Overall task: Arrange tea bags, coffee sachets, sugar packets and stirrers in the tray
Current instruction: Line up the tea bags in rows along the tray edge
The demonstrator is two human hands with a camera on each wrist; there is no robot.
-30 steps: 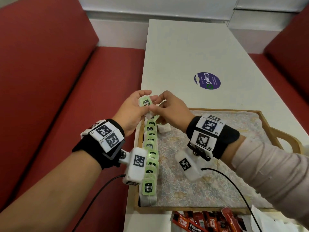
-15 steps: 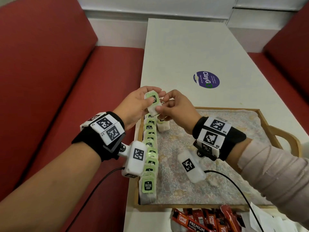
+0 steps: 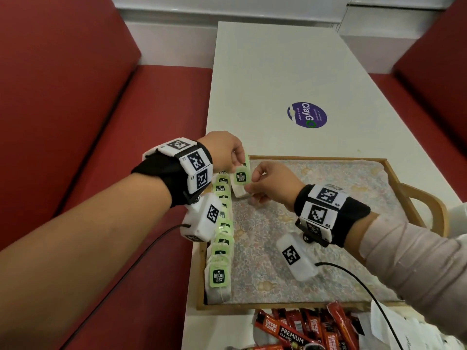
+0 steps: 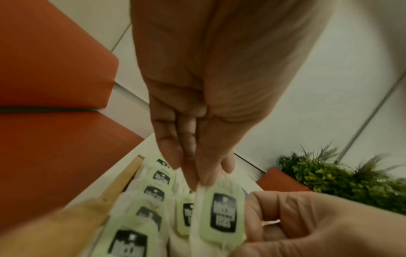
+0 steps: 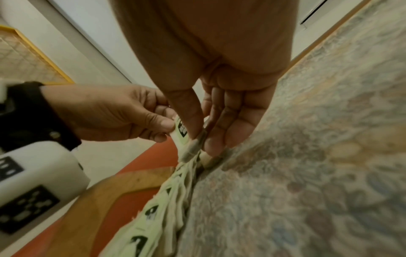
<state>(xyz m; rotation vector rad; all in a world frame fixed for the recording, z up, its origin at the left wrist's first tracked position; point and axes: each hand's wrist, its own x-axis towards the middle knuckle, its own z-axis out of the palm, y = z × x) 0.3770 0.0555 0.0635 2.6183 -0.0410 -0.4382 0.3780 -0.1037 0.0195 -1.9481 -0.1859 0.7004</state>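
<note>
A tea bag (image 3: 241, 178) with a green tag hangs over the tray's far left corner, held by both hands. My left hand (image 3: 233, 156) pinches its top edge (image 4: 203, 186) between thumb and fingers. My right hand (image 3: 255, 184) pinches its right side and lower corner (image 5: 191, 144). A row of several tea bags (image 3: 222, 223) with green tags lies overlapped along the left wall of the wooden tray (image 3: 316, 158). In the left wrist view the row (image 4: 153, 193) sits just below the held bag (image 4: 222, 213). Another tea bag (image 3: 257, 199) lies under my right hand, mostly hidden.
The tray has a floral liner (image 3: 328, 198) and a curved handle (image 3: 427, 198) at the right. Red coffee sachets (image 3: 303, 329) and white packets (image 3: 394, 327) lie on the white table (image 3: 278, 72) in front of the tray. Red bench seats flank the table.
Both hands have lowered the tea bag from above the table edge down to the far end of the row. It now hangs upright with its tag facing me.
</note>
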